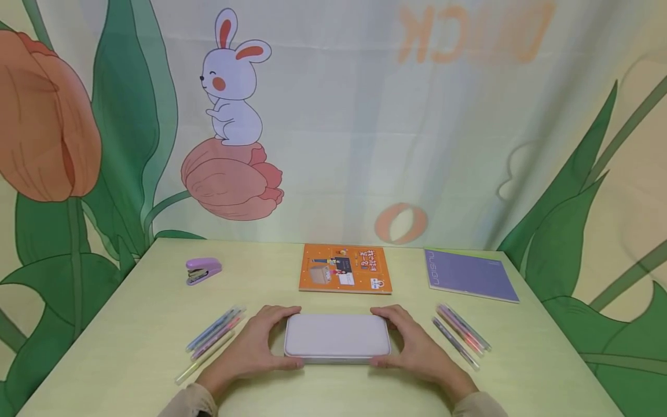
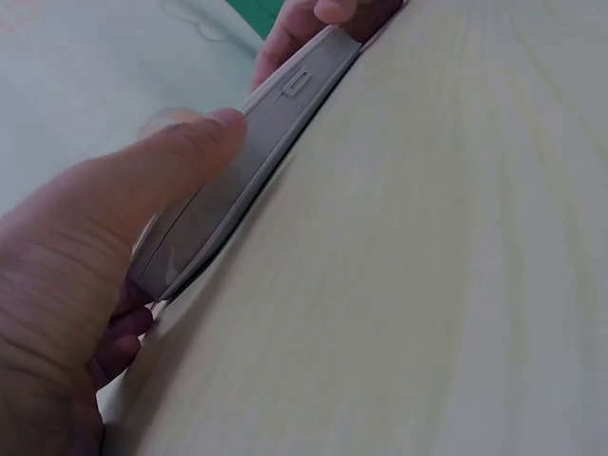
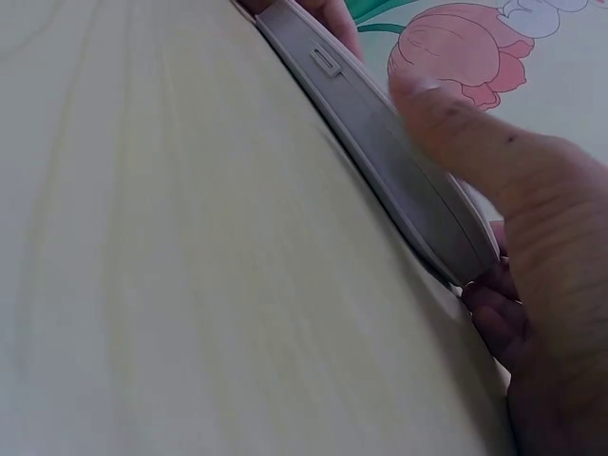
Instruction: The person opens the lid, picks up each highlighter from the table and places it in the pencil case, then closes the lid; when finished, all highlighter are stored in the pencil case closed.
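Observation:
A pale grey pencil case (image 1: 337, 336) with rounded corners lies flat on the table, its lid closed. My left hand (image 1: 255, 341) grips its left end, with the thumb at the front side and the other fingers around the end and back. At the right end my right hand (image 1: 414, 346) holds it the same way. In the left wrist view, the thumb rests on the case's grey side wall (image 2: 249, 161), and a small clasp (image 2: 296, 82) shows farther along. The right wrist view shows the clasp (image 3: 326, 61) too; the fingertips at the case's lower edge are partly hidden.
Several pens (image 1: 216, 336) lie left of the case, and several more pens (image 1: 461, 330) lie to its right. A purple stapler (image 1: 203, 270) is at the back left. An orange book (image 1: 345, 269) lies behind the case, a purple notebook (image 1: 471, 274) at the back right. A printed curtain (image 1: 333, 145) hangs behind the table.

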Tool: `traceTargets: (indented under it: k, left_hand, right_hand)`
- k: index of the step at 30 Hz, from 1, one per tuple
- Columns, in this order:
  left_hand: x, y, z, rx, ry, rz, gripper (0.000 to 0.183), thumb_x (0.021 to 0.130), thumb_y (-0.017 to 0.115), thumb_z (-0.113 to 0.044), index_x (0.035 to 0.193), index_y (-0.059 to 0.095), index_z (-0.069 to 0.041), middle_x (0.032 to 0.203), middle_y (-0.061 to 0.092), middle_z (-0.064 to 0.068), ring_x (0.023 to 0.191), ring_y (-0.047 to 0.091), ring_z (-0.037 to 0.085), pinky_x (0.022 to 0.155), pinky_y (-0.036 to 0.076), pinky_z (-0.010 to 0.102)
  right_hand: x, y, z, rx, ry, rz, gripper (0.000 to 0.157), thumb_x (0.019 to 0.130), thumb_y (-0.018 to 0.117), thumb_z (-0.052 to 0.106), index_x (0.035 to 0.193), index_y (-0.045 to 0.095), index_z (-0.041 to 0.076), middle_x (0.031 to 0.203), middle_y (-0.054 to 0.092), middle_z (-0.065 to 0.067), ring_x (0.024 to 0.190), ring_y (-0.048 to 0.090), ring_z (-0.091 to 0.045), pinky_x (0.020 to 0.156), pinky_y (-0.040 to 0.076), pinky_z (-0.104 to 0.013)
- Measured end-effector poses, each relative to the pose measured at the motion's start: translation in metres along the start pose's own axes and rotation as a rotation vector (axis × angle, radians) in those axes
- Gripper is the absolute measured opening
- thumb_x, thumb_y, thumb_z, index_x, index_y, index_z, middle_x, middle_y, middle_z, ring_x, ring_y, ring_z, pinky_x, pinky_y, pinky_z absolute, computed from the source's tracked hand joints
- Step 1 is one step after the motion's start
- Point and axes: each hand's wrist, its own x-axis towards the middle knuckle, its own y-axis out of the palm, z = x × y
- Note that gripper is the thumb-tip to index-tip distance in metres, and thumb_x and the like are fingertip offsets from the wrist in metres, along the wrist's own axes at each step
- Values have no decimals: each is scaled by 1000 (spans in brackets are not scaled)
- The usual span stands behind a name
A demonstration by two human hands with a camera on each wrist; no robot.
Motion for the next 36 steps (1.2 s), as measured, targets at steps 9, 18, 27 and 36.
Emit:
traceTargets:
  k: [9, 18, 27, 36]
  left_hand:
    - [4, 4, -4, 111, 30, 12, 116, 68, 98, -73, 159, 58, -14, 148, 65, -2, 141, 54, 23, 124, 41, 59]
    - [7, 7, -4, 141, 15, -9, 110, 65, 97, -78, 151, 63, -18, 141, 66, -6, 135, 55, 21, 122, 43, 59]
    - [9, 10, -4, 141, -20, -10, 101, 64, 99, -75, 142, 66, -22, 136, 64, -10, 129, 53, 17, 115, 45, 55]
    - [11, 10, -6, 151, 0, -8, 98, 64, 100, -72, 140, 65, -22, 133, 64, -10, 127, 53, 17, 112, 46, 54]
  right_hand:
    - [3, 3, 2, -112, -22, -18, 114, 68, 100, 67, 160, 55, 16, 147, 57, 9, 134, 54, -16, 120, 48, -50]
    - [8, 6, 1, -157, -14, -17, 118, 57, 100, 73, 153, 59, 18, 141, 57, 12, 132, 52, -15, 117, 50, -49]
    - [13, 7, 1, -142, 20, -20, 105, 55, 102, 76, 138, 63, 25, 131, 58, 17, 121, 56, -10, 112, 53, -43]
    - [15, 5, -2, -144, -1, -23, 90, 65, 99, 74, 135, 64, 29, 127, 60, 19, 116, 58, -7, 106, 53, -35]
